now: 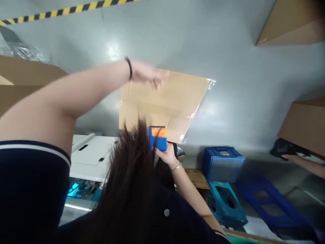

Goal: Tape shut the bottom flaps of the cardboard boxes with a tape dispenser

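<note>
My left hand [146, 73] reaches out from the left, a dark band on its wrist. Its blurred fingers lie stretched out over the top edge of a flat brown cardboard sheet [175, 101], which has clear tape along its right edge. My right hand [167, 156] is lower, near the sheet's bottom edge. It is closed around a blue and orange hand tool [157, 138] held upright. Dark hair [132, 162] hangs across the middle of the view and hides part of the sheet and the tool.
Brown cardboard boxes stand at left [22, 78], top right [291, 27] and right [304, 125]. A white machine [88, 156] sits lower left, with blue crates [223, 162] lower right. Another person's limb with a dark shoe or glove [286, 149] enters from the right. Yellow-black tape [63, 10] marks the grey floor.
</note>
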`<action>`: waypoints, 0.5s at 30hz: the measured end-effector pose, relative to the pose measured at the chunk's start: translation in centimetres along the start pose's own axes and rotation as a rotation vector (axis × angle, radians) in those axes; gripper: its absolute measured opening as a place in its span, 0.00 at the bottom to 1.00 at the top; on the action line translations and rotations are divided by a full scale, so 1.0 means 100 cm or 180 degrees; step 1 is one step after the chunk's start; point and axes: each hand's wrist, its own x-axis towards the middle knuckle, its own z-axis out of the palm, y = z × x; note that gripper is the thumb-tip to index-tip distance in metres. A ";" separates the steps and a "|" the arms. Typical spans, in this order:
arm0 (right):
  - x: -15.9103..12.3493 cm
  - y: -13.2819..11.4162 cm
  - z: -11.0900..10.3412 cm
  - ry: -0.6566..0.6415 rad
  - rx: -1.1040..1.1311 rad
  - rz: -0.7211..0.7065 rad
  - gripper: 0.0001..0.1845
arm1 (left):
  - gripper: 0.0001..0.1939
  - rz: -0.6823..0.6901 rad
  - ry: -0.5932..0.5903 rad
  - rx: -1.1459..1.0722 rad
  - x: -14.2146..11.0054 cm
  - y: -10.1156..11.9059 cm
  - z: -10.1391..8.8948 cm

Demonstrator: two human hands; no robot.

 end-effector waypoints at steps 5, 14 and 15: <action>0.009 -0.016 -0.020 -0.0036 0.0116 -0.0372 0.21 | 0.32 -0.0198 -0.1360 -0.0825 -0.004 -0.042 0.100; 0.034 -0.029 -0.023 0.0196 0.0660 0.0029 0.22 | 0.06 -0.0074 -0.0062 -0.0168 -0.004 -0.021 0.111; 0.036 -0.031 -0.023 0.0207 0.0817 0.0117 0.22 | 0.05 -0.0092 0.0063 0.0132 -0.003 -0.013 0.101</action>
